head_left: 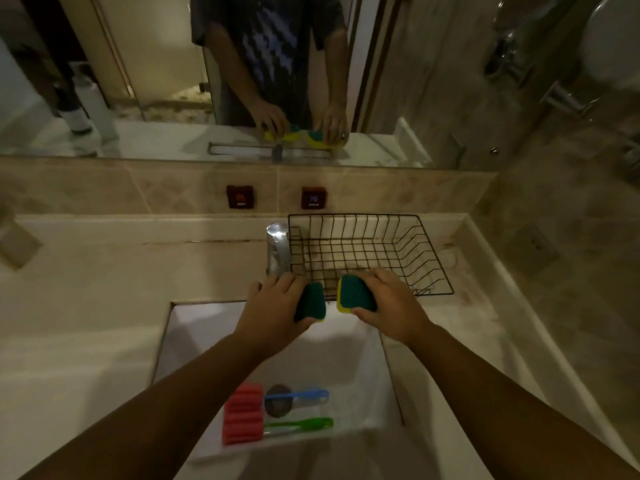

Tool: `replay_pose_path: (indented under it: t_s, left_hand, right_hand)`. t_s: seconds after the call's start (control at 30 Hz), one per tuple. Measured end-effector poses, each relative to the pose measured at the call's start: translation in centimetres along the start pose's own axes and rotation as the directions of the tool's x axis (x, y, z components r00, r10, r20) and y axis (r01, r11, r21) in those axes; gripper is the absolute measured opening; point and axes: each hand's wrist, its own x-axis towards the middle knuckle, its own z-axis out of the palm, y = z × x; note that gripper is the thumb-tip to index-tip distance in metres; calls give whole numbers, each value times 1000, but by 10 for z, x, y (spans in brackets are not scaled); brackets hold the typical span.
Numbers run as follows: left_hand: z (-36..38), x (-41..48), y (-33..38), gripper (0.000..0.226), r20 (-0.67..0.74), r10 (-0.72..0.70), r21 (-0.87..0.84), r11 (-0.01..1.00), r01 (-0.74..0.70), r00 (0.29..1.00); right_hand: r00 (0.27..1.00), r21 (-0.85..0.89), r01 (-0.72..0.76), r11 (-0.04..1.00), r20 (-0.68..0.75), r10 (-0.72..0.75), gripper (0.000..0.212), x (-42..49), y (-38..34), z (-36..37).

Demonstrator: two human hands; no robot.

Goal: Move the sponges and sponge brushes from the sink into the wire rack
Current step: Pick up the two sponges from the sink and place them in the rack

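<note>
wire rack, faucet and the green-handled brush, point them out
wire rack (pixel 437 268), head view, right side wall wires
faucet (pixel 278 249), head view, middle of the spout
green-handled brush (pixel 304 424), head view, middle of the handle

Dim tiled wall (pixel 138 192) — mirror (pixel 138 81) (beige)

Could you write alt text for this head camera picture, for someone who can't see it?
Each hand, left hand and right hand, holds a green-and-yellow sponge beside an empty wire rack on a bathroom counter. Two red-headed sponge brushes lie in the sink below.
</note>
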Motion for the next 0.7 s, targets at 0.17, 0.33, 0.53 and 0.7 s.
replay_pose_path:
  t_s: [0.17,0.33,0.53,0.7]
  left_hand:
    - [11,52,28,65,-33,6,61,998,-4,999]
    - [37,110,48,65,0,-47,98,994,47,999]
    - [67,160,39,65,23,-115,106,988,111,993]
    - [94,190,21,66,84,-205,151,970,191,975]
  right_hand:
    - [999,0,40,999,2,-40,72,30,51,-7]
    - [996,38,70,997,48,-72,71,67,107,-4]
    - [989,94,53,994,131,-65,72,111,146,14]
    - [984,124,66,990,155,-85,71,139,166,36]
